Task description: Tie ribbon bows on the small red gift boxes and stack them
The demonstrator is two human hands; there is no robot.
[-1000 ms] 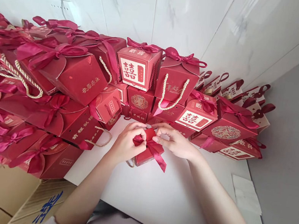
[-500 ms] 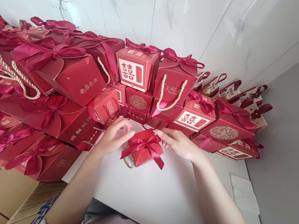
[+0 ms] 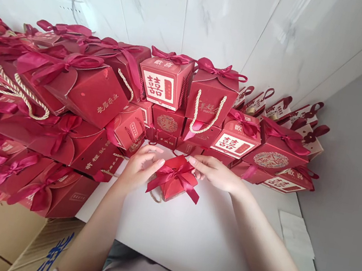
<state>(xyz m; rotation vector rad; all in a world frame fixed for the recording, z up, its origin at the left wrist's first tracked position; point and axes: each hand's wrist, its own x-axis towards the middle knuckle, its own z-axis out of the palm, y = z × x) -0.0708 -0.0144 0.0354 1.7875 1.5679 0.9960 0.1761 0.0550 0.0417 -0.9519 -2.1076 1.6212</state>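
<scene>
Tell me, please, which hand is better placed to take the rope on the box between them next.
Probably the left hand: the rope shows on that side of the box, and that hand looks free. The right hand is on the other side, by the bow.

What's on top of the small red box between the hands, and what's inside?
A tied ribbon bow lies across the small red box. Its top looks closed, so whatever is inside cannot be seen.

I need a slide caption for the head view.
Left hand and right hand flank a red box with ribbon bow on a white table, before stacked gift boxes.
</scene>
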